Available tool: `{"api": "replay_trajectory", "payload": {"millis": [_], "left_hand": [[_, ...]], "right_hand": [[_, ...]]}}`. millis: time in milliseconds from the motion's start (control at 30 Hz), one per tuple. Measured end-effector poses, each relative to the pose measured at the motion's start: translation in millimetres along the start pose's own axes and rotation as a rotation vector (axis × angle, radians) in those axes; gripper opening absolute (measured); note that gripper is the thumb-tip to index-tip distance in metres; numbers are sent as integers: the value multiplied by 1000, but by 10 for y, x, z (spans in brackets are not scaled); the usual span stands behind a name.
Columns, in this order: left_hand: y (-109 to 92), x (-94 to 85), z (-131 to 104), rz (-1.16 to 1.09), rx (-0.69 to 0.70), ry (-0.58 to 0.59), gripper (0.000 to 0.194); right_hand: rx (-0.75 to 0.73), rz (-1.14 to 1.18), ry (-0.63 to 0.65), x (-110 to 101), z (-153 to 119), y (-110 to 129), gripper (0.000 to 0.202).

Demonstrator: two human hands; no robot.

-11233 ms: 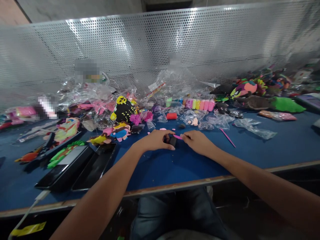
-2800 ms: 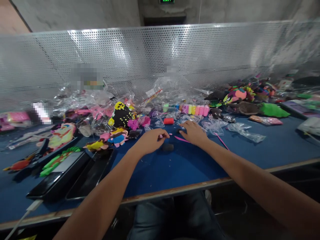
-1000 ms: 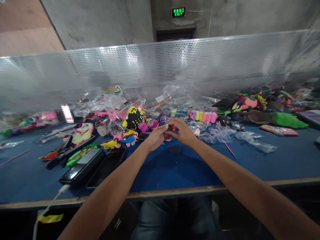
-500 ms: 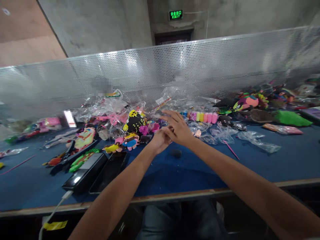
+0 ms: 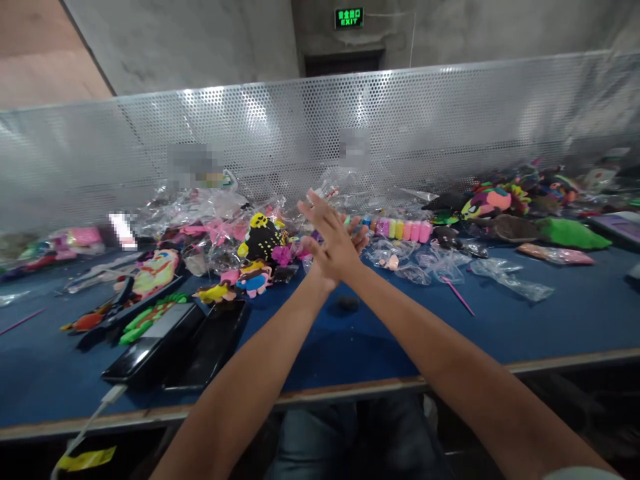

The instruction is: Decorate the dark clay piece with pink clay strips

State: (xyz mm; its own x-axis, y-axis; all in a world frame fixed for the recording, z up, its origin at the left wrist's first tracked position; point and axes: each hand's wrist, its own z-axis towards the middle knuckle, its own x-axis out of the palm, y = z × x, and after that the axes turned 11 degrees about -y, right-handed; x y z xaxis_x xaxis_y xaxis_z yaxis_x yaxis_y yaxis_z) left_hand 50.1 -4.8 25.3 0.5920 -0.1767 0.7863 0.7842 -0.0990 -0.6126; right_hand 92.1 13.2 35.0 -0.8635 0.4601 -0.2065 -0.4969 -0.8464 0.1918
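Note:
My right hand lies across my left hand, palm against palm, above the table. The right fingers are stretched out and spread. Only the wrist side and some extended fingertips of my left hand show, the rest being covered by the right. Whether anything small sits between the palms is hidden. Just below the hands, a small dark lump rests on the blue tabletop. Left of them stands a black clay figure with yellow spots, beside a magenta clay piece and a blue-and-pink clay animal.
A power bank with a white cable and a dark phone lie at the left. Small colourful tubs line up behind the hands. Plastic bags, a pink stick and green clay lie right. A perforated metal screen closes the back.
My right hand has turned from a bent-fingered touch on the left to lying flat across it with fingers spread. The left fingers have straightened. The view has shifted slightly.

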Motion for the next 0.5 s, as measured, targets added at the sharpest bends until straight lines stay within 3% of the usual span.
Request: {"api": "replay_trajectory", "payload": {"millis": [100, 200, 333, 433, 500], "left_hand": [[-88, -34, 31, 43, -43, 112, 47], [-186, -54, 76, 38, 24, 45, 48], [-108, 17, -23, 7, 319, -173, 56], [33, 117, -176, -58, 552, -240, 60], [64, 156, -231, -39, 412, -168, 57]], "right_hand": [[55, -11, 29, -70, 26, -144, 69], [92, 8, 111, -62, -56, -182, 77], [44, 77, 146, 57, -193, 106, 83], [-4, 71, 126, 81, -164, 341, 75], [7, 40, 82, 32, -97, 354, 69]]}}
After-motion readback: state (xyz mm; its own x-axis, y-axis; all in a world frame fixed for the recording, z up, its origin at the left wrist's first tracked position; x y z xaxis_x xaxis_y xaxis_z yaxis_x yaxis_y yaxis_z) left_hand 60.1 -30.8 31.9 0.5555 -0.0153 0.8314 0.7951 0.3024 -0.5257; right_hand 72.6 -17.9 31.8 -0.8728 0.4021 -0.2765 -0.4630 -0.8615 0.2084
